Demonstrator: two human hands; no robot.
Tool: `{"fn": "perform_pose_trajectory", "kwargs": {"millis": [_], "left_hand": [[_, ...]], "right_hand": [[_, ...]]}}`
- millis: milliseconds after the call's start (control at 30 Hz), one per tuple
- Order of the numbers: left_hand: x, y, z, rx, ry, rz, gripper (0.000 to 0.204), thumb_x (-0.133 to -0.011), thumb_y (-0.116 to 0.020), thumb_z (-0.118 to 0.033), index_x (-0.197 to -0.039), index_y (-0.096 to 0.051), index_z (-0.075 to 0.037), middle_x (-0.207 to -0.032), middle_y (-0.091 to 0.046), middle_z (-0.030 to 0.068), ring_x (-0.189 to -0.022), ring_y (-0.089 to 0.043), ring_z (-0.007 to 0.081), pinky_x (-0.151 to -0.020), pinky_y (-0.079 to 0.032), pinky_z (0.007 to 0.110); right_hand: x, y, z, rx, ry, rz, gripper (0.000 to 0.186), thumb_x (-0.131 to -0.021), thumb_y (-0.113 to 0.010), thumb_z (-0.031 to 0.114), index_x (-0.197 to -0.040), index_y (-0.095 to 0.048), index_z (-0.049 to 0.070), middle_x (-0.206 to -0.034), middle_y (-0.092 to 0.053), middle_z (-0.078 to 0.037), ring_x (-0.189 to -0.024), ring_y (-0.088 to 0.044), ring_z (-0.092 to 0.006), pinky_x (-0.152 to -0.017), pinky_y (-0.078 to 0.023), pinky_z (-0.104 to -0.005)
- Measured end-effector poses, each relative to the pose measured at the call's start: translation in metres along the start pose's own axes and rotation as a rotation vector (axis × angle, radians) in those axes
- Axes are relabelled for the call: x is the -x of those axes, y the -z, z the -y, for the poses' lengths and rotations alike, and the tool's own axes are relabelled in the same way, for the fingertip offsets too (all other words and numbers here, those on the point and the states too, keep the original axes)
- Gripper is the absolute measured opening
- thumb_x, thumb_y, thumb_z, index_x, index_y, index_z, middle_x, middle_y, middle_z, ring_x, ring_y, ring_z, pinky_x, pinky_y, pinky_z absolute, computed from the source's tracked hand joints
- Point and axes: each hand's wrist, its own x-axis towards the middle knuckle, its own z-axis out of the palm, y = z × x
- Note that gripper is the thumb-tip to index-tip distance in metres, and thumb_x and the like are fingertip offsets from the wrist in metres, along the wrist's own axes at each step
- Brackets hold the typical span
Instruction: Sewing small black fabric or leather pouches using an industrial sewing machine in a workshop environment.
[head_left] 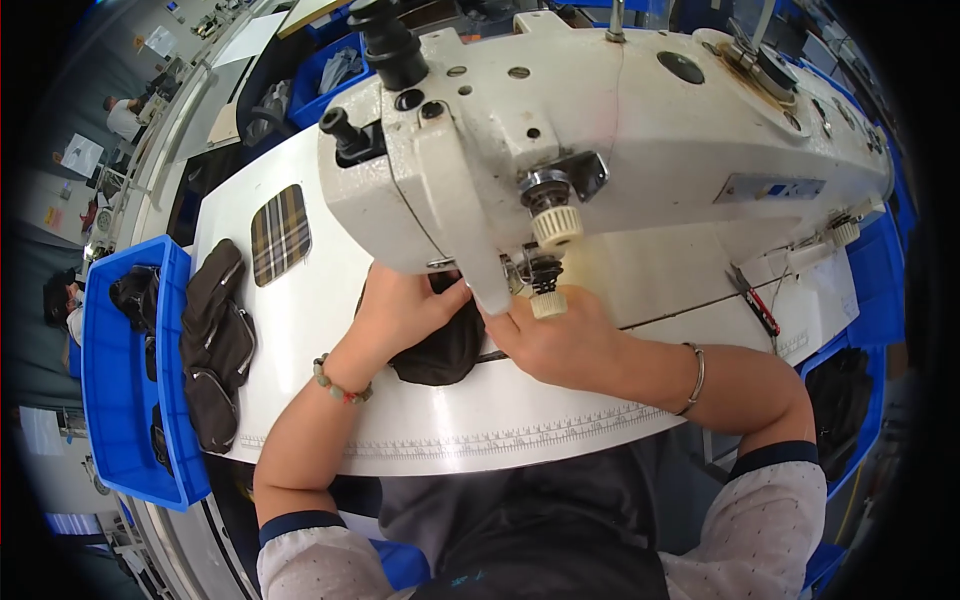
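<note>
On my feed, the dark fabric piece (445,352) lies on the white surface (300,345) between the hands, below the sewing machine (620,120), its long axis seemingly running toward the wearer. The left hand (398,312) overlaps its left side; the right hand (560,342) sits beyond its right edge. Fingertips are partly hidden; I can't tell if either grips.

Bright light, glare on tabletop (450,457), fisheye-bent edges
</note>
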Motion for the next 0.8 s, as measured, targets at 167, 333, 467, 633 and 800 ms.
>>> {"fn": "perform_pose_trajectory", "kwargs": {"millis": [167, 333, 467, 633, 800], "left_hand": [[0.002, -0.004, -0.001, -0.094, -0.006, -0.049, 0.029, -0.077, -0.074, -0.032, -0.080, -0.067, -0.005, -0.060, -0.061, 0.0062, -0.049, -0.054, 0.0176, -0.048, -0.043, 0.031], [0.002, -0.005, -0.006, -0.205, -0.016, -0.086, 0.030, -0.076, -0.074, -0.034, -0.078, -0.067, -0.006, -0.058, -0.060, 0.0061, -0.047, -0.056, 0.0185, -0.046, -0.044, 0.032], [0.002, -0.005, -0.008, -0.186, 0.075, -0.056, 0.030, -0.076, -0.074, -0.035, -0.081, -0.069, -0.006, -0.060, -0.062, 0.0067, -0.048, -0.057, 0.0195, -0.047, -0.044, 0.032], [0.005, -0.009, -0.004, -0.187, 0.048, -0.126, 0.028, -0.078, -0.074, -0.033, -0.086, -0.071, -0.006, -0.063, -0.064, 0.0072, -0.051, -0.059, 0.0200, -0.050, -0.046, 0.031], [0.002, -0.002, -0.012, -0.109, 0.205, -0.026, 0.019, -0.076, -0.071, -0.021, -0.091, -0.071, -0.010, -0.078, -0.069, 0.0084, -0.067, -0.065, 0.0273, -0.061, -0.051, 0.036]], "right_hand": [[0.001, -0.006, -0.002, 0.019, 0.067, 0.026, 0.039, -0.062, -0.063, 0.013, -0.097, -0.069, -0.001, -0.048, -0.050, -0.002, -0.044, -0.053, -0.0183, -0.040, -0.040, -0.0317], [0.003, -0.007, -0.003, 0.006, 0.067, 0.044, 0.037, -0.063, -0.063, 0.012, -0.097, -0.069, 0.001, -0.049, -0.050, -0.003, -0.044, -0.054, -0.0191, -0.040, -0.041, -0.0321], [0.005, -0.010, -0.007, -0.014, 0.049, 0.039, 0.027, -0.063, -0.062, 0.011, -0.088, -0.068, 0.003, -0.050, -0.051, -0.004, -0.045, -0.055, -0.0215, -0.040, -0.043, -0.0342], [0.000, -0.004, -0.014, -0.038, 0.028, 0.042, 0.017, -0.064, -0.062, 0.010, -0.081, -0.063, 0.004, -0.055, -0.053, -0.006, -0.047, -0.057, -0.0235, -0.042, -0.045, -0.0363], [0.001, -0.005, -0.016, -0.027, 0.006, 0.081, 0.015, -0.065, -0.063, 0.009, -0.080, -0.063, 0.006, -0.059, -0.054, -0.006, -0.050, -0.058, -0.0233, -0.044, -0.046, -0.0357]]}}
